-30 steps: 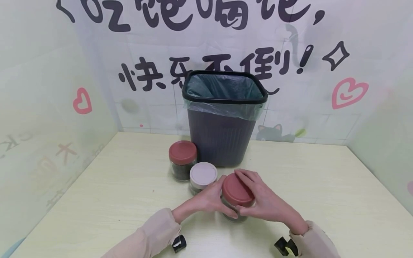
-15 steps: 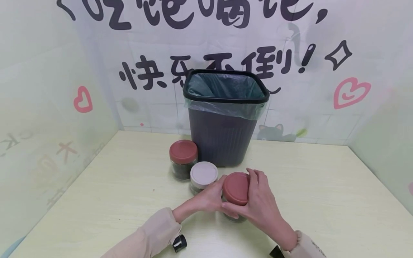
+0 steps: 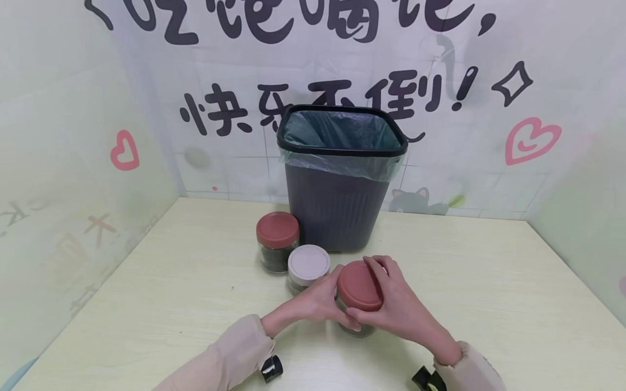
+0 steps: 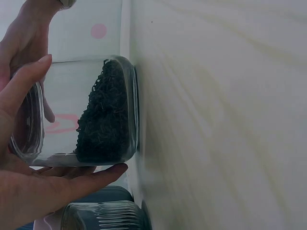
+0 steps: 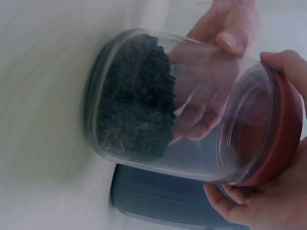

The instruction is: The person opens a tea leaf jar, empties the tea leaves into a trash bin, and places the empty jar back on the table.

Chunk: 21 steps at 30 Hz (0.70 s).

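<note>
Left hand (image 3: 320, 302) wraps jar (image 5: 158, 110), right hand (image 3: 401, 307) grips lid (image 3: 359, 285); likely twisting step, next turn should need steady hold

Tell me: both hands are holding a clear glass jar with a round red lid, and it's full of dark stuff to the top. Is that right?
Not quite: the dark, shredded-looking stuff fills only the lower part, with see-through space above, as the right wrist view shows. The left hand and right hand do hold the red-lidded clear glass jar.
</note>
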### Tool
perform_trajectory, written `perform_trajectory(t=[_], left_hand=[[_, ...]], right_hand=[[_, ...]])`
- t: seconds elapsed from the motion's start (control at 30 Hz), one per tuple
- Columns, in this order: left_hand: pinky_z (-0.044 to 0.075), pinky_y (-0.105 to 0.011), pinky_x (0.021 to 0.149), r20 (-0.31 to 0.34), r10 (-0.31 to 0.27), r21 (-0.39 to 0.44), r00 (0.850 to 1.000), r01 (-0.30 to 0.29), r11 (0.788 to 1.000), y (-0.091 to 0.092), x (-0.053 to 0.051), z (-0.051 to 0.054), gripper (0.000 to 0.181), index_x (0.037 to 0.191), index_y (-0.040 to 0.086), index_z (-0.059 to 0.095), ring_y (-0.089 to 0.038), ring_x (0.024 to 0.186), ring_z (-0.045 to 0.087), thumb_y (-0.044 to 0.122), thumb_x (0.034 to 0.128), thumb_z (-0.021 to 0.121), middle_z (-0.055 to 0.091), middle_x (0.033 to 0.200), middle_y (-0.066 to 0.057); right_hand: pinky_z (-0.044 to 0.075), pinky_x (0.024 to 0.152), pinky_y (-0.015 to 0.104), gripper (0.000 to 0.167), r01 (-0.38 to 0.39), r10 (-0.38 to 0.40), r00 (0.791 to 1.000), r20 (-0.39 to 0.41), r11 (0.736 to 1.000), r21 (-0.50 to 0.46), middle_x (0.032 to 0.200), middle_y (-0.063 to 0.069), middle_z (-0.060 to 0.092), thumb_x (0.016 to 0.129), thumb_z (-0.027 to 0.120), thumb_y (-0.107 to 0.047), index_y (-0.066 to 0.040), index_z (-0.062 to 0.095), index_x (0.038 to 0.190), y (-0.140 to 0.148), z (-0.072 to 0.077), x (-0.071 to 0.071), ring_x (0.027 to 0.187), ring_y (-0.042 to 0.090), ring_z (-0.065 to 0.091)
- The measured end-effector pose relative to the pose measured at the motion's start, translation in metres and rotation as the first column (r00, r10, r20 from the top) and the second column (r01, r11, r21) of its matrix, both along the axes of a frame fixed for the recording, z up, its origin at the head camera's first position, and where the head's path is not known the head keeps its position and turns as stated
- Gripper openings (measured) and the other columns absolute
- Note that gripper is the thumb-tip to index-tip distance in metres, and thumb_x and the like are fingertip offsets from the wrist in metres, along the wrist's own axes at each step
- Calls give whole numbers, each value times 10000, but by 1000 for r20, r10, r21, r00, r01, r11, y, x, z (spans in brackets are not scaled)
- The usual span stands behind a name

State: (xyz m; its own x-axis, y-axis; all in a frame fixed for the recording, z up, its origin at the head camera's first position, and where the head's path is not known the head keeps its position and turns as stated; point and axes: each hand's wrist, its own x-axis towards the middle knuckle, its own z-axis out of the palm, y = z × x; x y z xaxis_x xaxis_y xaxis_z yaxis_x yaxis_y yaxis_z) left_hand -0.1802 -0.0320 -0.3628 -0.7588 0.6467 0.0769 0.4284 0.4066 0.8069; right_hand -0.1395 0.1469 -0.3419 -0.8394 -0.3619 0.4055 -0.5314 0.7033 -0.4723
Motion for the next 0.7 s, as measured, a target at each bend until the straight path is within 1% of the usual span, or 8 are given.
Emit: perform_trajectory(t=[0.1,0.23,0.33,0.47,0.7], left_hand=[[393,-270,900,3,-4,-5,1000,4,1000,0,0,0,830,1251,110,369,-114,1063,489,234,576,836,520,1156,12],[383,-272,916,11,-5,-6,1000,5,1000,0,0,1,849,1269,126,359,-102,1078,479,231,575,836,509,1172,27],[382,-275,916,8,-5,-5,1000,5,1000,0,0,2,852,1270,129,359,-103,1077,479,232,572,837,507,1168,27],[383,-272,914,-1,-7,-5,1000,7,1000,0,0,2,856,1271,124,360,-106,1074,482,238,570,839,506,1162,23],[381,-275,916,-14,3,-13,1000,-3,1000,-1,1,2,858,1262,113,364,-120,1076,484,245,562,843,516,1150,15]], right_hand=[[491,750,314,834,-72,74,995,72,997,-34,1204,91,399,631,792,-294,-10,376,1296,5,3,-3,988,184,491],[481,777,301,817,-155,166,976,144,985,-82,1212,52,412,652,784,-252,-35,355,1312,10,7,-7,1006,168,490],[470,800,302,803,-211,225,960,164,973,-95,1228,34,418,670,774,-252,-53,347,1319,14,9,-10,1023,161,486],[459,828,307,794,-268,282,944,173,958,-97,1253,30,414,694,758,-278,-72,333,1332,19,10,-13,1047,157,478],[439,854,303,786,-319,345,912,220,936,-145,1239,27,432,705,750,-288,-126,320,1344,23,13,-17,1068,156,460]])
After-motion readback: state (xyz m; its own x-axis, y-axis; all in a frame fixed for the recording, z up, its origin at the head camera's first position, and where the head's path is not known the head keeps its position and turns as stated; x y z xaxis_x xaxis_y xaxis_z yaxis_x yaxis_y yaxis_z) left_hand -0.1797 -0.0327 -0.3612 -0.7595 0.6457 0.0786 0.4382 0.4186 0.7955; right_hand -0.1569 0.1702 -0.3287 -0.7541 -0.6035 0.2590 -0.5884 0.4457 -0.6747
